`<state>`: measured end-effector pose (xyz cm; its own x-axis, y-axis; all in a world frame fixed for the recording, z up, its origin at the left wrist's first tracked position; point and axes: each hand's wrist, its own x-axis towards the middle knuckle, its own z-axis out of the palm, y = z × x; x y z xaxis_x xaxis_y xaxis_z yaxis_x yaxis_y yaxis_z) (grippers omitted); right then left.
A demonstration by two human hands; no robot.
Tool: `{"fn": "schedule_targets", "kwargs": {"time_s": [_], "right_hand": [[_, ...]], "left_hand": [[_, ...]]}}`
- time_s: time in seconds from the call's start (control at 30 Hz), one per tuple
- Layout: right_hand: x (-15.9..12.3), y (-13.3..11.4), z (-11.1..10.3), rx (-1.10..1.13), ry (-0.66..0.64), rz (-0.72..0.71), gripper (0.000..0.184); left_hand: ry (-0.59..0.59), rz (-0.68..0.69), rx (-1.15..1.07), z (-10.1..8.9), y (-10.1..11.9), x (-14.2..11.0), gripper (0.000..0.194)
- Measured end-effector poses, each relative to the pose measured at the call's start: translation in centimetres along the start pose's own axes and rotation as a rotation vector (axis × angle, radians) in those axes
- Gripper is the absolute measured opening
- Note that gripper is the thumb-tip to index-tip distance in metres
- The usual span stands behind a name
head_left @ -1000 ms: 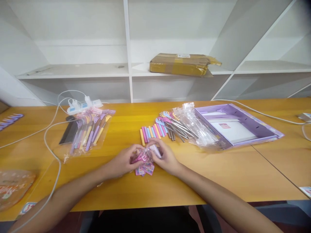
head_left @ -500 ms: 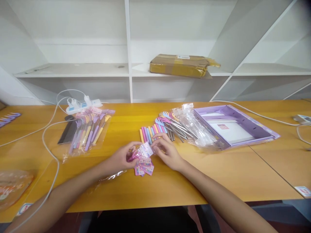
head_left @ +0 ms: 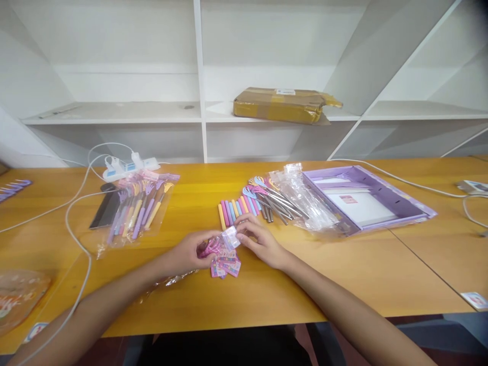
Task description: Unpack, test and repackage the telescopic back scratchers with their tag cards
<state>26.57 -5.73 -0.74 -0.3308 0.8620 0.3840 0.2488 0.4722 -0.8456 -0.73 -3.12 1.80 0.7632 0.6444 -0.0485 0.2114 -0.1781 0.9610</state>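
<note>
My left hand (head_left: 189, 252) is closed around a small clear plastic bag (head_left: 223, 243) with pink fork-shaped picks inside, held low over the yellow table (head_left: 290, 284). My right hand (head_left: 258, 241) pinches the bag's folded top flap from the right. Small pink printed tags (head_left: 226, 267) lie on the table just under both hands. Behind my hands lies a row of pastel-handled forks (head_left: 238, 208) with metal stems.
A filled bag of pastel forks (head_left: 139, 208) lies at the left beside a dark phone (head_left: 103, 208), a white power strip (head_left: 129, 168) and cables. Crumpled clear bags (head_left: 305, 201) and a purple box (head_left: 366, 203) sit at the right. A brown parcel (head_left: 284, 104) rests on the white shelf.
My right hand has shifted from on top of the bag to its upper right and now pinches the flap. The bag has lifted and turned slightly in my left hand.
</note>
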Motion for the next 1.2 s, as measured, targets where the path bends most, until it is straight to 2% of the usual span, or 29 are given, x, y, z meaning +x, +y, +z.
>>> {"fn": "schedule_targets", "kwargs": {"time_s": [0.07,0.17,0.33,0.4,0.43,0.5,0.6,0.67,0.73,0.8,0.87,0.93,0.97,1.03,1.1,1.2], "right_hand": [[0.0,0.0,-0.1,0.001,-0.013,-0.035,0.022],[0.1,0.0,0.0,-0.024,0.032,-0.070,0.021],[0.4,0.7,-0.5,-0.153,0.285,-0.024,0.026],[0.5,1.0,-1.1,-0.147,0.321,0.034,0.032],[0.5,1.1,-1.3,-0.129,0.278,0.061,0.034],[0.4,1.2,-1.4,-0.099,0.112,0.093,0.037],[0.0,0.7,-0.6,-0.127,-0.097,0.089,0.033],[-0.2,0.2,0.4,-0.156,-0.143,0.077,0.030],[-0.3,-0.4,1.2,-0.122,-0.171,0.037,0.042],[-0.3,-1.0,1.7,-0.040,-0.178,-0.022,0.035],[-0.3,-1.4,1.8,0.010,-0.074,-0.042,0.033],[-0.2,-1.7,1.2,-0.014,0.156,-0.009,0.044],[-0.1,-1.8,0.7,-0.039,0.241,0.013,0.047],[0.0,-1.9,-0.6,-0.083,0.275,0.030,0.049],[0.2,-1.9,-2.1,-0.100,0.325,0.010,0.042],[0.3,-2.1,-4.2,-0.056,0.555,0.030,0.035]], "left_hand": [[-0.014,0.000,0.035,0.0,0.1,0.1,0.046],[-0.011,-0.001,0.097,0.1,0.3,0.2,0.042],[0.030,-0.020,0.173,-0.3,0.3,0.2,0.033],[0.083,-0.025,0.202,-0.7,0.2,0.2,0.027],[0.122,-0.031,0.207,-0.9,0.1,0.2,0.026],[0.208,-0.045,0.184,-1.3,0.0,0.2,0.030],[0.287,-0.053,0.115,-1.5,0.2,0.2,0.039],[0.262,-0.056,0.076,-1.3,0.4,0.1,0.042],[0.184,-0.060,0.051,-0.9,0.8,-0.1,0.046],[0.095,-0.040,0.078,-0.4,1.0,-0.3,0.049],[0.033,0.001,0.192,-0.2,1.0,-0.3,0.038],[0.007,0.031,0.344,-0.2,0.7,-0.3,0.020],[0.003,0.030,0.404,-0.4,0.6,-0.2,0.017],[-0.019,-0.002,0.450,-0.8,0.3,0.0,0.022],[-0.066,-0.054,0.398,-1.2,0.2,0.1,0.024],[-0.136,-0.156,0.277,-1.6,0.2,0.2,0.032]]}}
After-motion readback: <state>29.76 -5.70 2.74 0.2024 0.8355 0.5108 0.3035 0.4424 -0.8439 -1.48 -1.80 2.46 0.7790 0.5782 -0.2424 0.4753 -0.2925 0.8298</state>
